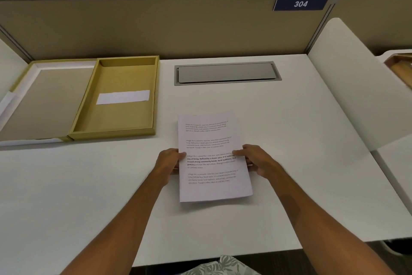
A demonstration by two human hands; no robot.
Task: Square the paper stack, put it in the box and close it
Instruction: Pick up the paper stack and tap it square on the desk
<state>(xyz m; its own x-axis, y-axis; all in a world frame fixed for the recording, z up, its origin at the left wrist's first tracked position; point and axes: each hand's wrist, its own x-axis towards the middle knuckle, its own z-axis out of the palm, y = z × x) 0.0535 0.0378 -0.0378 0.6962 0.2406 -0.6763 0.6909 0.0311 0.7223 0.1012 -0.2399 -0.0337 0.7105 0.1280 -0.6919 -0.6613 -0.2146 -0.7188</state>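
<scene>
While the left hand (pixel 171 161) and right hand (pixel 256 161) grip the paper stack (pixel 214 159) by its sides, their fingers beneath stay hidden.

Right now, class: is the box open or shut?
Open. The box shows its bare interior, holding only a white strip, with its lid folded flat to the left.
</scene>
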